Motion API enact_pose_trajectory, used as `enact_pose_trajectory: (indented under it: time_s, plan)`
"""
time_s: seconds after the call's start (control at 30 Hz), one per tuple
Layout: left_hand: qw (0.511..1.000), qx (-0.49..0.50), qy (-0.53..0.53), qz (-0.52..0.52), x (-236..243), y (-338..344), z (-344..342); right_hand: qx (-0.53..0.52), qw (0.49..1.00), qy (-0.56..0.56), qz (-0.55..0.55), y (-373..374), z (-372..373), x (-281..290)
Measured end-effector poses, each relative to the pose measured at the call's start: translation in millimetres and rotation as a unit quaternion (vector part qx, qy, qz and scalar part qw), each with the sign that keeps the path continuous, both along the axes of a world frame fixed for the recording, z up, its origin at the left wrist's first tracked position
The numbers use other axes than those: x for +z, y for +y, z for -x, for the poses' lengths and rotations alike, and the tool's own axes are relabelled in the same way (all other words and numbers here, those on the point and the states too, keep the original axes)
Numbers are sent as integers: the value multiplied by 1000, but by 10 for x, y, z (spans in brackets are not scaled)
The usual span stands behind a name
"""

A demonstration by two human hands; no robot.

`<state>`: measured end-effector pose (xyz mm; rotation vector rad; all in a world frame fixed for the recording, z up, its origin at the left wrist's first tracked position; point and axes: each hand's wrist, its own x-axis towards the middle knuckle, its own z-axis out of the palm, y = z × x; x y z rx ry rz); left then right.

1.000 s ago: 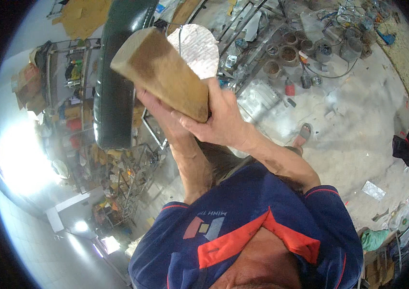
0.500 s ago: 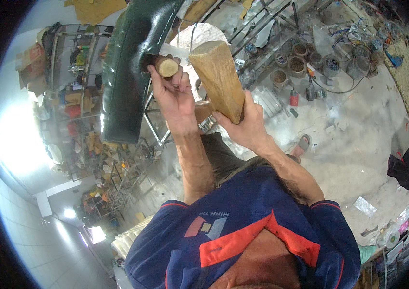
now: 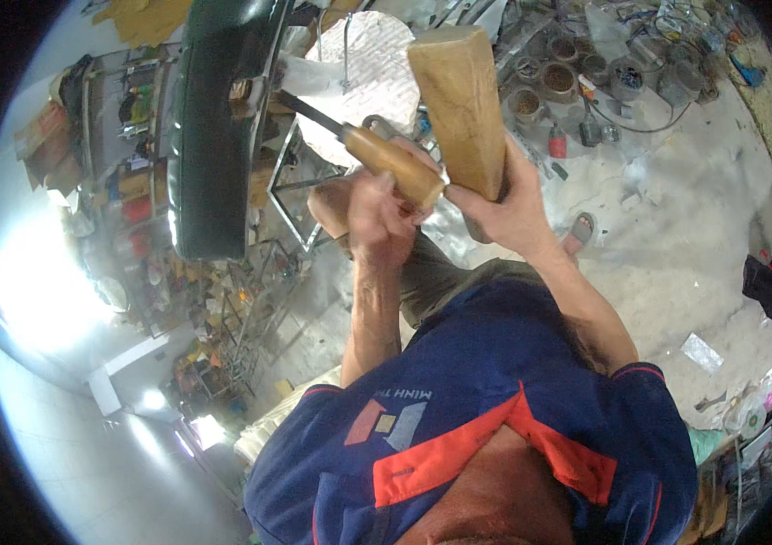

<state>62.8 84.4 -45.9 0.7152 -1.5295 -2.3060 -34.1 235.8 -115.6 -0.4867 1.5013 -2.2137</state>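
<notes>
My left hand [image 3: 381, 213], slightly smeared by motion, grips a chisel-like tool [image 3: 395, 165] with a round wooden handle and a flat dark metal blade. Its blade points up and left, toward a dark green padded cushion [image 3: 213, 136] with a stitched edge. A bit of bare wood shows in a gap on the cushion's side, near the blade tip. My right hand [image 3: 515, 213] is closed around the lower end of a thick, tapered wooden block [image 3: 460, 104], held upright. The handle's butt end comes close to my right thumb; I cannot tell whether they touch.
Below the cushion stands a thin metal frame [image 3: 291, 195]. A round pale seat or disc [image 3: 363, 68] lies beyond my hands. Several tubs of small parts [image 3: 559, 80] and a red bottle [image 3: 557, 141] stand on the floor at the far right. Cluttered shelving [image 3: 136, 118] lines the left.
My left hand has drawn the tool away from the cushion, down and right, so its blade now shows. My right hand has moved slightly right and up with the wooden block.
</notes>
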Motion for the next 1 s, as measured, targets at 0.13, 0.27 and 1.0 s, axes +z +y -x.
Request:
enact_pose_trajectory:
  time_s: [0.13, 0.27, 1.0]
  plan:
    - [997, -25, -77, -13, -257, 120, -364, 161, 973, -161, 45, 355, -56, -150]
    - [987, -10, -160, 29, -190, 357, -599, 253, 961, -111, 31, 660, -292, -220]
    - [745, 205, -61, 632, 1032, 234, -914, 213, 938, -258, -96, 1832, -805, -828]
